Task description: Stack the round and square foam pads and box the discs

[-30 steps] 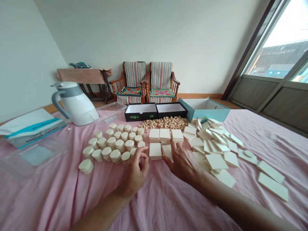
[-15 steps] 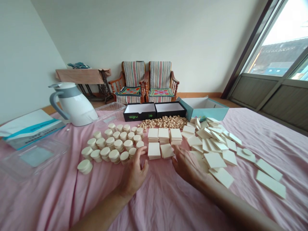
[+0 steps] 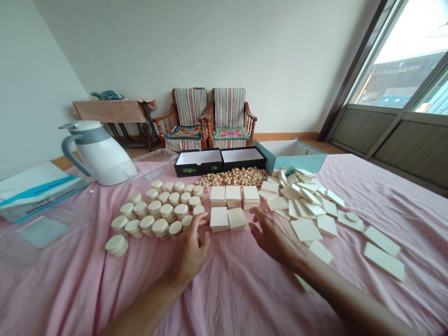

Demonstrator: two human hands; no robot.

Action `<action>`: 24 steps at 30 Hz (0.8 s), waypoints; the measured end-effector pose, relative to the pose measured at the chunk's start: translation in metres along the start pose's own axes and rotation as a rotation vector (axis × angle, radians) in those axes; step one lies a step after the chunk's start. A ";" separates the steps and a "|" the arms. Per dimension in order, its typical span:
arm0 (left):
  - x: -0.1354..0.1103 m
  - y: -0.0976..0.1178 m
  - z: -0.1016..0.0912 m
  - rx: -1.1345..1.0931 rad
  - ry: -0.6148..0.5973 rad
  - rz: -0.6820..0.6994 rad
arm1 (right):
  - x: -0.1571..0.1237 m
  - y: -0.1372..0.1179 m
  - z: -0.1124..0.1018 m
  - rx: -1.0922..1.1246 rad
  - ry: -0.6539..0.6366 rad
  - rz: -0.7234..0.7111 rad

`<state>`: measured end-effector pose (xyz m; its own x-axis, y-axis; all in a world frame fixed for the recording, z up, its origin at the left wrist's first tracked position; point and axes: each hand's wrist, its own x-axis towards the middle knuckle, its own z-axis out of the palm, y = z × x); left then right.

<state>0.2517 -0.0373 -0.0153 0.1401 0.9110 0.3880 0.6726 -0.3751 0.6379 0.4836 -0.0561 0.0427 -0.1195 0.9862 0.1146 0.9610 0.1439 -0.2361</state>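
Note:
My left hand [image 3: 189, 249] hovers just left of two short stacks of cream square tiles [image 3: 227, 218], fingers spread and nothing in them. My right hand [image 3: 273, 235] lies open at the right of those stacks, its fingers pointing toward them. Behind stand three more neat stacks of squares [image 3: 234, 196]. A loose heap of square tiles [image 3: 304, 205] spreads out beyond my right hand. Rows of stacked round discs [image 3: 161, 210] fill the cloth beyond my left hand.
A pile of small wooden beads [image 3: 234, 176] lies before two black trays [image 3: 220, 161] and a teal box [image 3: 294, 156]. A white jug [image 3: 98, 154], clear plastic lids [image 3: 42, 231] and a blue-white box [image 3: 35, 189] are at the left. Pink cloth [image 3: 227, 294] covers the table.
My right hand has drawn back off the front right stack of squares and now rests beside it. That stack now sits straighter. My left hand has opened from a loose curl.

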 end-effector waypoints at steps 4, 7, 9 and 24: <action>-0.001 0.009 -0.006 -0.012 0.087 0.043 | -0.009 0.041 -0.029 -0.131 0.053 0.058; -0.001 0.014 -0.007 -0.027 0.126 0.067 | -0.020 0.070 -0.038 -0.292 0.047 0.132; -0.001 0.015 -0.007 -0.031 0.121 0.068 | -0.028 0.083 -0.036 -0.346 -0.002 0.179; -0.001 0.013 -0.006 -0.054 0.106 0.046 | 0.006 0.007 -0.021 0.040 0.038 -0.327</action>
<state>0.2559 -0.0444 -0.0033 0.0904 0.8707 0.4835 0.6266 -0.4271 0.6519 0.4952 -0.0504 0.0619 -0.4100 0.8835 0.2265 0.8625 0.4563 -0.2187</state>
